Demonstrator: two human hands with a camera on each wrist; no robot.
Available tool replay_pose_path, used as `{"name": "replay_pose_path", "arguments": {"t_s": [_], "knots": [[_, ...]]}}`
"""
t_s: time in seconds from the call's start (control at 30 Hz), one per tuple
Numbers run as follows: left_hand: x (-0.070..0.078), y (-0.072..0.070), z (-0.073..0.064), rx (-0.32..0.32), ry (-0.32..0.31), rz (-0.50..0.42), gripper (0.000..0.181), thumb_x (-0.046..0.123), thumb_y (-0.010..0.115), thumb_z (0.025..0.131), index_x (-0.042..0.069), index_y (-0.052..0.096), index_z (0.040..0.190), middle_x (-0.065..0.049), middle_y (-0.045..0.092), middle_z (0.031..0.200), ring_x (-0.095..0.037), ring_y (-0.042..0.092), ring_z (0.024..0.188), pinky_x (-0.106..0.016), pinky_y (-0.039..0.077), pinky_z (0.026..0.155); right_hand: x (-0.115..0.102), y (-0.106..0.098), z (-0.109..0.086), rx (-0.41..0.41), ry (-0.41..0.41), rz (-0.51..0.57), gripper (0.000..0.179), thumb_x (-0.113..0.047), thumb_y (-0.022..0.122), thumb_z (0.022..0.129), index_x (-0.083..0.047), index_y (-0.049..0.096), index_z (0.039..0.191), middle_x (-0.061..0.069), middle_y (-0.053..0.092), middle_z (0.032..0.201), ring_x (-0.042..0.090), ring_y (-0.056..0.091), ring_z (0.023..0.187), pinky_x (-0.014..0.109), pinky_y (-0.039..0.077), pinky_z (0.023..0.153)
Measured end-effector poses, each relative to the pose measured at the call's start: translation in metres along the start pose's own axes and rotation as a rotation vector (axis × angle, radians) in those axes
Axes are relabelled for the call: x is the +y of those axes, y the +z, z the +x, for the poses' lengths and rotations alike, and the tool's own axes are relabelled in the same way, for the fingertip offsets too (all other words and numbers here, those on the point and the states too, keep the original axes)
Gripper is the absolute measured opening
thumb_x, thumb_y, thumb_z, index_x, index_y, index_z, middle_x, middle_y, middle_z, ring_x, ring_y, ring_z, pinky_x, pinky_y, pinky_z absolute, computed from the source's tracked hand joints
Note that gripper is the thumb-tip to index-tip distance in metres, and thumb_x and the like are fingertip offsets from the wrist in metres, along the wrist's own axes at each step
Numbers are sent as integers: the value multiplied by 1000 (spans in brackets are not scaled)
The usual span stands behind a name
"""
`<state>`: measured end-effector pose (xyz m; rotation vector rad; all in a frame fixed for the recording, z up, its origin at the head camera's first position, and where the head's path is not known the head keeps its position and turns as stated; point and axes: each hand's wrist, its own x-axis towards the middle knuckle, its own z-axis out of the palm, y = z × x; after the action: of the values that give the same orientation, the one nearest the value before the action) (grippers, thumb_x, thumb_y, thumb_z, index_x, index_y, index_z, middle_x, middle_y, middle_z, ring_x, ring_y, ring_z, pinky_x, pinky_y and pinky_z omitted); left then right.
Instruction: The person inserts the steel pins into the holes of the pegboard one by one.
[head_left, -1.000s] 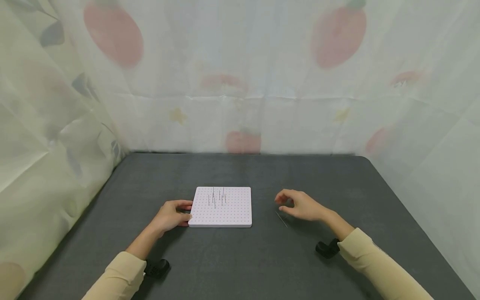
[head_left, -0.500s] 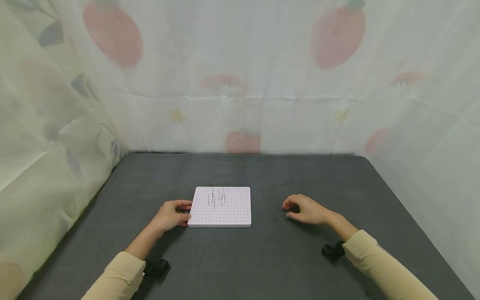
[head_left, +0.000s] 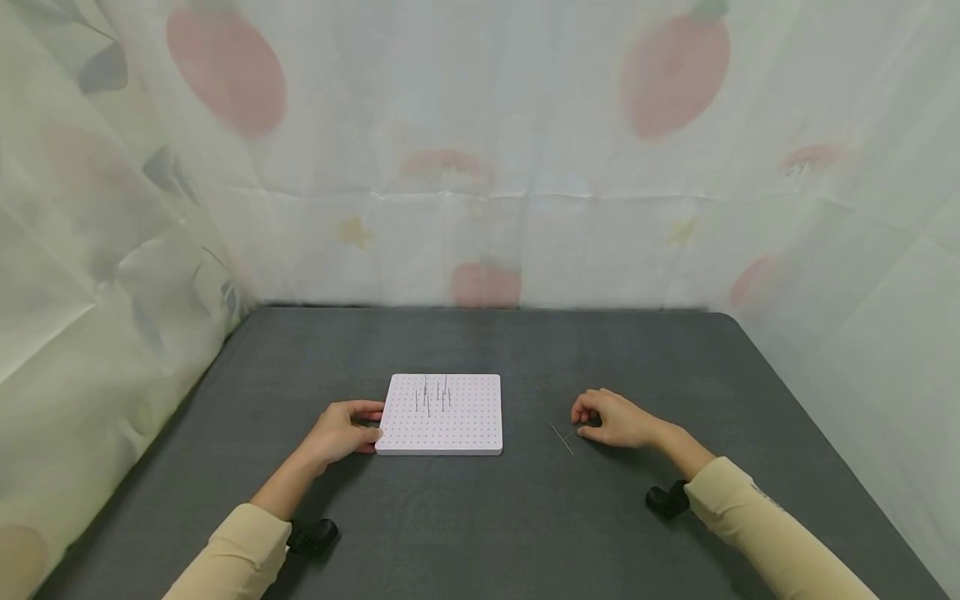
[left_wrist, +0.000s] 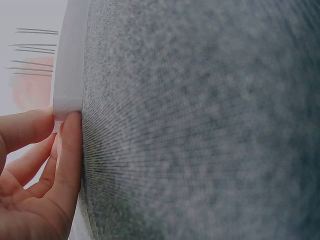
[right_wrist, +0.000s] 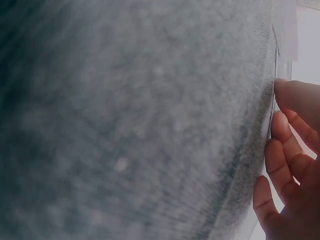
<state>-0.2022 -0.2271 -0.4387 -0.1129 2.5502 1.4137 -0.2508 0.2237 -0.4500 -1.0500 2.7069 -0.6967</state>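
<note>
A white pegboard (head_left: 465, 429) with rows of small dots lies flat on the dark table. Several thin dark needles (head_left: 428, 406) stand upright in its upper left area. My left hand (head_left: 339, 432) holds the board's left edge; in the left wrist view its thumb and a finger (left_wrist: 70, 150) pinch a corner. To the right, my right hand (head_left: 609, 419) is low over the table with curled fingers, a thin needle (head_left: 570, 434) showing at its fingertips. Another needle (head_left: 560, 438) lies loose just left of it, crossing that one's tip. The exact contact of thumb and fingers is hard to see.
The grey tabletop (head_left: 480, 525) extends around the board. A patterned curtain (head_left: 480, 167) hangs behind the far edge, and more fabric (head_left: 112, 333) drapes along the left side. Black wrist cameras (head_left: 667, 500) sit beneath both forearms.
My right hand has drawn back to the right and slightly down, uncovering the loose needle. A second needle now shows at its fingertips. My left hand and the board stay put.
</note>
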Motion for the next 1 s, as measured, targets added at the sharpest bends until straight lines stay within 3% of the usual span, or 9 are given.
{"name": "replay_pose_path", "arguments": {"t_s": [0.43,1.0], "knots": [[0,0,1,-4,-1,3,50,-1,67,86,-6,55,134,-26,61,127,-16,68,89,-34,63,73,4,2,2,2,-61,25,5,-17,67,93,-19,64,90,-6,57,90,3,46,82,26,40,77],[0,0,1,-1,-7,17,50,0,68,86,-5,55,135,-25,62,126,-16,68,88,-33,62,72,2,0,3,-23,8,28,9,-17,67,93,-23,66,86,-8,57,88,0,45,80,26,42,78]]}}
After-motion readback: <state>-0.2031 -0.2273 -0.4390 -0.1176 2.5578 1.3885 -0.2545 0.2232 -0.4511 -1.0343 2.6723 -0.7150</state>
